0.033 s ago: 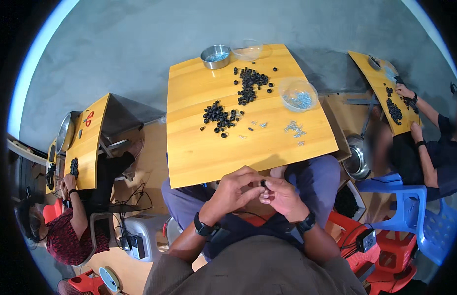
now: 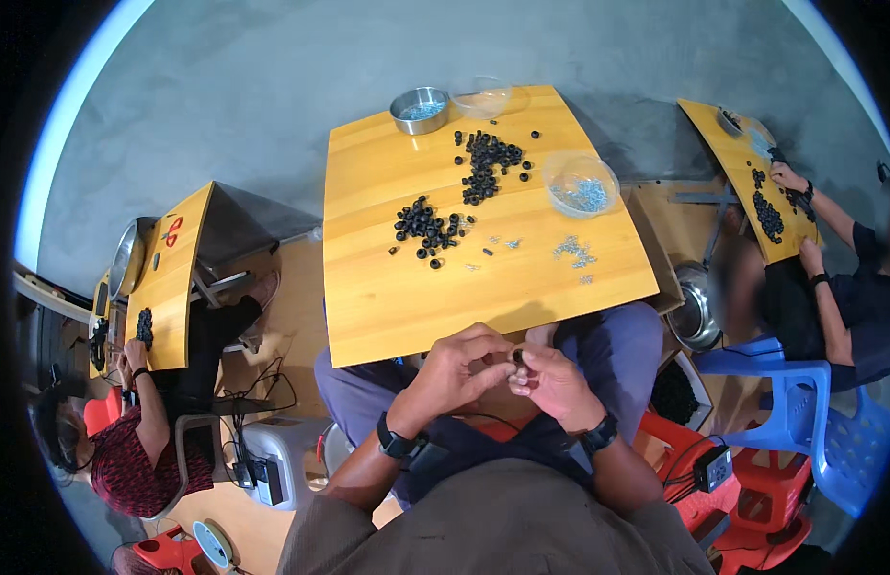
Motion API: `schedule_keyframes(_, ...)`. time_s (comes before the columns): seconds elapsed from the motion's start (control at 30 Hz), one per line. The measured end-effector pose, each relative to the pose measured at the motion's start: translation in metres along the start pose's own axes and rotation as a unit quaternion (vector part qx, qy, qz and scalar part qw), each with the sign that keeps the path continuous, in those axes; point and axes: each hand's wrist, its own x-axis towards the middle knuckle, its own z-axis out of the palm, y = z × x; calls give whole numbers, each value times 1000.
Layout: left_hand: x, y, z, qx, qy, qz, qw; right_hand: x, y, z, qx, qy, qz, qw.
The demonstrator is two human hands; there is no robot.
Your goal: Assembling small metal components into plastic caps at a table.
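Observation:
My right hand (image 2: 554, 383) pinches a small round black part (image 2: 518, 356) between thumb and fingers, just off the table's near edge above my lap. Close beside it, my left hand (image 2: 456, 369) has its fingers curled and its thumb tip near the same part; what it holds, if anything, is too small to make out. On the wooden table (image 2: 387, 311) lie two heaps of similar black parts, a nearer heap (image 2: 426, 228) and a farther heap (image 2: 488, 163). Small silvery metal pieces (image 2: 572, 251) are scattered at the right.
A clear plastic bowl (image 2: 581, 187) holds bluish metal pieces; a steel bowl (image 2: 420, 110) and another clear container (image 2: 481, 99) stand at the far edge. People sit at side tables left and right. A blue stool (image 2: 780, 383) and red stools (image 2: 766, 489) stand at my right.
My right hand has shifted very slightly to the right with the black part. My left hand stays nearly in place.

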Motion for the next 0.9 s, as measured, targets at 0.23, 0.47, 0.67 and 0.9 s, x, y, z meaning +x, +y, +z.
schedule_keyframes(0.23, 31, -60, -25, 114, 191, -115, 968, -37, -69, -37, -1, 18, -169, 985)
schedule_keyframes(0.47, 122, -97, -62, 370, 188, -23, 909, -62, -97, -71, -4, -16, -225, 974)
schedule_keyframes(0.67, 148, -124, -49, 457, 112, -35, 882, -63, -95, -80, 6, -38, -239, 970)
schedule_keyframes(0.9, 152, -125, -49, 405, 107, -4, 908, -60, -97, -86, 8, -73, -228, 971)
